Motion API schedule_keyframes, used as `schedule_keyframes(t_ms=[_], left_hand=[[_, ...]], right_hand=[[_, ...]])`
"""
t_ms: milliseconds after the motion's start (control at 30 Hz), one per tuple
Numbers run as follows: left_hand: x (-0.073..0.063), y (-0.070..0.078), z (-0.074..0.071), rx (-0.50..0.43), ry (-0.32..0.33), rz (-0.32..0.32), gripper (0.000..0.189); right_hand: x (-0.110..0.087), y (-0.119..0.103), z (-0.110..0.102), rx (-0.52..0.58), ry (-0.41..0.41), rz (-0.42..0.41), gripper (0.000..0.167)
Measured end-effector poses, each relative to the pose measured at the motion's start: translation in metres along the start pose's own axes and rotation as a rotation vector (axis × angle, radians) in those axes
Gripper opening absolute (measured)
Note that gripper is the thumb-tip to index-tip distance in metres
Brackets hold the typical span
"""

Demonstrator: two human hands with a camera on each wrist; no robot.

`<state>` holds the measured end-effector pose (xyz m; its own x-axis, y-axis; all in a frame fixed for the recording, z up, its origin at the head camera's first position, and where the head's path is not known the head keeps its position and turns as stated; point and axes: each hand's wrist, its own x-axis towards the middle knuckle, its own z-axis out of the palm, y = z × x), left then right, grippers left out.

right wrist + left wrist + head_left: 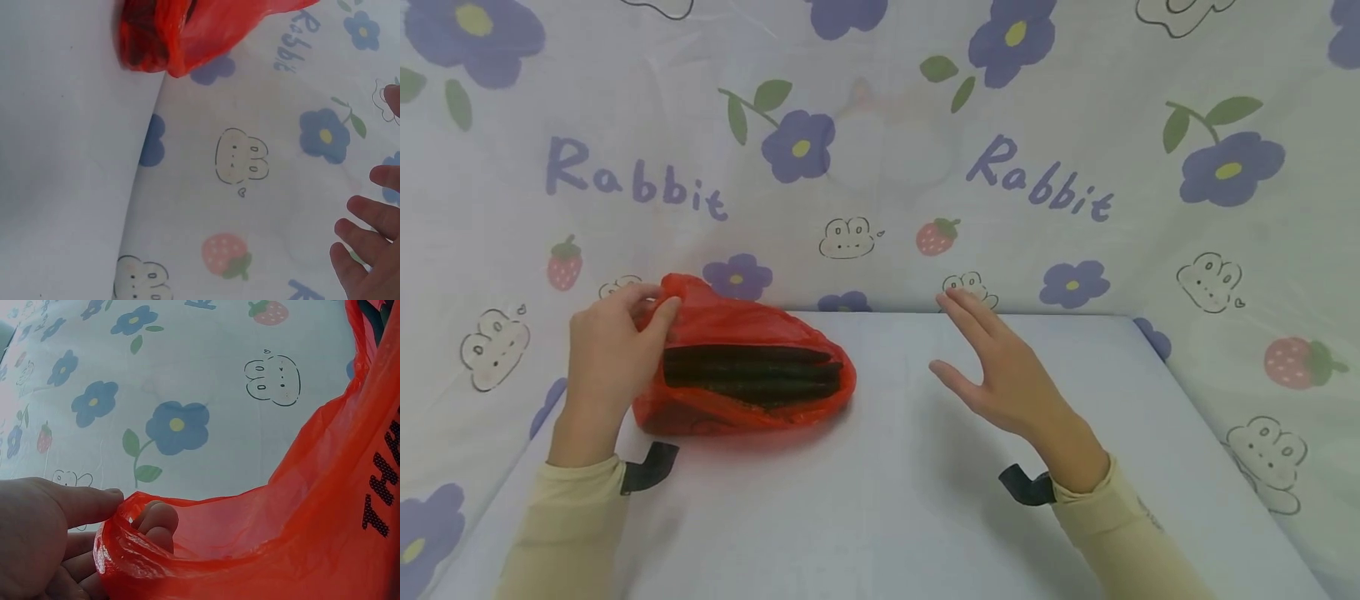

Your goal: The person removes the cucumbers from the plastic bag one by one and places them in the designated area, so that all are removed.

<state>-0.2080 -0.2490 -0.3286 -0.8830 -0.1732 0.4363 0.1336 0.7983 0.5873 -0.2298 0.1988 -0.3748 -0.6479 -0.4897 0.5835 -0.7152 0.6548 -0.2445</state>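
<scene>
Beige sleeves [561, 529] reach over the white desk [887, 500]; on its left side lies the red bag [737, 321]. The right grip [1011, 379] hangs spread, holding nothing; the left grip [613, 350] pinches the bag's edge, likely so its mouth gapes around dark green cucumbers [752, 372].

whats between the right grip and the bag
Nothing: in the head view, only a bare stretch of white table shows between the right grip and the bag.
</scene>
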Motion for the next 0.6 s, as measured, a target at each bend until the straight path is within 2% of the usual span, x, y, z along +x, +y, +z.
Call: schedule_keyframes(t_ms=[600], left_hand=[[0.0001, 0.0024, -0.001, -0.001, 0.029, 0.016, 0.035]], right_hand=[[-0.0015, -0.0014, -0.0026, -0.009, 0.005, 0.004, 0.079]])
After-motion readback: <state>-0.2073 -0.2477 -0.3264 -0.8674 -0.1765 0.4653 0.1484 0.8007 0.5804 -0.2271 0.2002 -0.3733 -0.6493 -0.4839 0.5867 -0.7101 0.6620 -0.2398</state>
